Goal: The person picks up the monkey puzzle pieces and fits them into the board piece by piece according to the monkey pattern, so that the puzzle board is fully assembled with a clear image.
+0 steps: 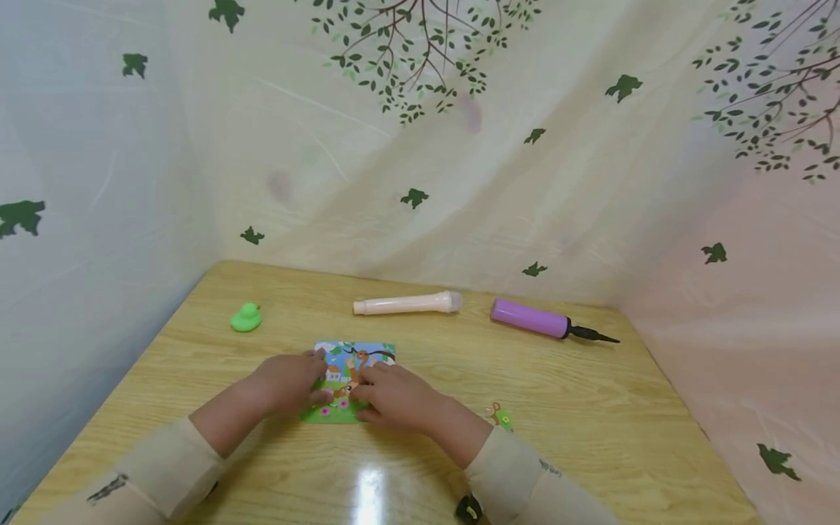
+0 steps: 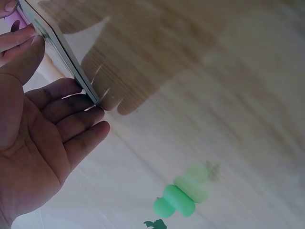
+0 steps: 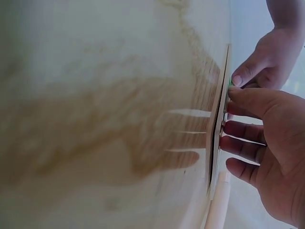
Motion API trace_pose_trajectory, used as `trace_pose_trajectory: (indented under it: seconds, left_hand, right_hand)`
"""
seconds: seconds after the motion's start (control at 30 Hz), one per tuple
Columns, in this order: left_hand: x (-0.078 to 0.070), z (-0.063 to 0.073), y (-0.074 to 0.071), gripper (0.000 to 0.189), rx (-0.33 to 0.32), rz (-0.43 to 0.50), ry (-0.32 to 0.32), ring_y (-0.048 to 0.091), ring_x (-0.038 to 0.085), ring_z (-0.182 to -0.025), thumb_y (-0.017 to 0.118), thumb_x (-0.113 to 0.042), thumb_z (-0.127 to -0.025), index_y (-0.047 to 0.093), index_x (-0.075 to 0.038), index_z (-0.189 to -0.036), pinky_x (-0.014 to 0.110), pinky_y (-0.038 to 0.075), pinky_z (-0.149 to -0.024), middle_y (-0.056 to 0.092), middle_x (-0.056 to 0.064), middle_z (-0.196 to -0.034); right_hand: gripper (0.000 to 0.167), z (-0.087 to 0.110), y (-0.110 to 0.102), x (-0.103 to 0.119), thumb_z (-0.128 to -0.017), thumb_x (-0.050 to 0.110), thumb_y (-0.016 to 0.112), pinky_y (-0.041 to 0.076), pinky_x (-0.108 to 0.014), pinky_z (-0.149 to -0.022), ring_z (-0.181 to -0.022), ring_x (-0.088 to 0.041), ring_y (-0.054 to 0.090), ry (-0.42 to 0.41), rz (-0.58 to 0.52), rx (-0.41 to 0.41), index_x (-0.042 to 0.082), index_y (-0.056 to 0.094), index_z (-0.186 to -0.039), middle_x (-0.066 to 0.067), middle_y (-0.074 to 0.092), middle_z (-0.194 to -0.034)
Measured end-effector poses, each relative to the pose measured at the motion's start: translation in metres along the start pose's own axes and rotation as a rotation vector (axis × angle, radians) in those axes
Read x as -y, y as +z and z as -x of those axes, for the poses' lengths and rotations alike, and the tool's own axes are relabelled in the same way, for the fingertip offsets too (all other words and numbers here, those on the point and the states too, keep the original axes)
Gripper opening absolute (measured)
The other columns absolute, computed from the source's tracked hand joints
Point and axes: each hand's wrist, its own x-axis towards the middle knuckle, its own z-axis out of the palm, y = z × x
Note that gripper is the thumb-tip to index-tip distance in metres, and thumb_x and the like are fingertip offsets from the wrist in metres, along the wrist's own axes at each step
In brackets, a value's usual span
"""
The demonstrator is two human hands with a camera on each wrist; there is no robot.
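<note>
A flat picture board, with a blue sky, green grass and an animal under a branch, lies on the table between both hands. My left hand rests at its left edge; in the left wrist view its fingers lie loosely along the rim and the thumb reaches over the face. From the other side my right hand touches the picture's middle with thumb and fingertips. A small bit of green shows by the thumb tips in the right wrist view. A small green and brown figure piece lies beside the right forearm.
A green toy duck sits at the back left. Behind the board lies a pale toy microphone, with a purple hand pump to its right. A black and yellow object is partly covered by the right sleeve.
</note>
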Motion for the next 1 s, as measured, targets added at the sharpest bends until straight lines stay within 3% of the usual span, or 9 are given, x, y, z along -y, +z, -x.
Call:
trace_pose_trajectory:
  seconds: [0.17, 0.4, 0.63, 0.83, 1.0]
  left_hand:
    - [-0.002, 0.001, -0.001, 0.056, -0.004, -0.01, 0.004, 0.046, 0.045, -0.132, 0.061, -0.045, -0.095, 0.06, 0.002, -0.126, 0.059, 0.046, -0.102, 0.044, 0.028, -0.146]
    - [-0.003, 0.001, -0.002, 0.056, 0.008, -0.004, 0.007, 0.046, 0.046, -0.132, 0.062, -0.043, -0.094, 0.059, 0.002, -0.127, 0.06, 0.045, -0.102, 0.043, 0.029, -0.147]
    - [-0.005, 0.002, -0.004, 0.057, 0.039, -0.007, -0.016, 0.044, 0.045, -0.134, 0.062, -0.044, -0.094, 0.057, 0.001, -0.13, 0.06, 0.044, -0.103, 0.041, 0.027, -0.149]
    - [-0.004, 0.003, -0.005, 0.058, 0.055, 0.03, -0.016, 0.042, 0.046, -0.135, 0.062, -0.046, -0.094, 0.058, -0.001, -0.13, 0.061, 0.042, -0.104, 0.038, 0.027, -0.151]
    - [0.0, 0.006, -0.007, 0.071, 0.083, 0.09, -0.026, 0.037, 0.045, -0.139, 0.067, -0.054, -0.087, 0.056, -0.002, -0.134, 0.059, 0.037, -0.11, 0.032, 0.024, -0.156]
  right_hand:
    - [0.038, 0.003, 0.001, -0.001, -0.096, 0.042, 0.06, 0.049, -0.026, -0.094, -0.11, -0.012, 0.055, -0.034, 0.021, 0.005, 0.025, 0.065, -0.13, 0.004, 0.059, -0.121]
    - [0.047, 0.008, 0.003, -0.001, -0.095, 0.048, 0.06, 0.049, -0.024, -0.091, -0.109, -0.012, 0.054, -0.07, 0.068, -0.004, 0.026, 0.06, -0.136, 0.006, 0.058, -0.121]
    - [0.051, 0.01, 0.001, 0.001, -0.096, 0.051, 0.056, 0.049, -0.026, -0.093, -0.113, -0.012, 0.052, -0.066, 0.09, 0.047, 0.026, 0.055, -0.141, 0.007, 0.055, -0.127]
    - [0.048, 0.015, -0.002, -0.003, -0.098, 0.045, 0.056, 0.047, -0.028, -0.101, -0.117, -0.012, 0.053, -0.052, -0.023, 0.036, 0.024, 0.055, -0.141, 0.005, 0.057, -0.13]
    - [0.039, 0.028, -0.004, -0.015, -0.1, 0.037, 0.057, 0.046, -0.029, -0.105, -0.119, -0.013, 0.055, 0.003, -0.149, -0.007, 0.021, 0.06, -0.135, 0.004, 0.062, -0.127]
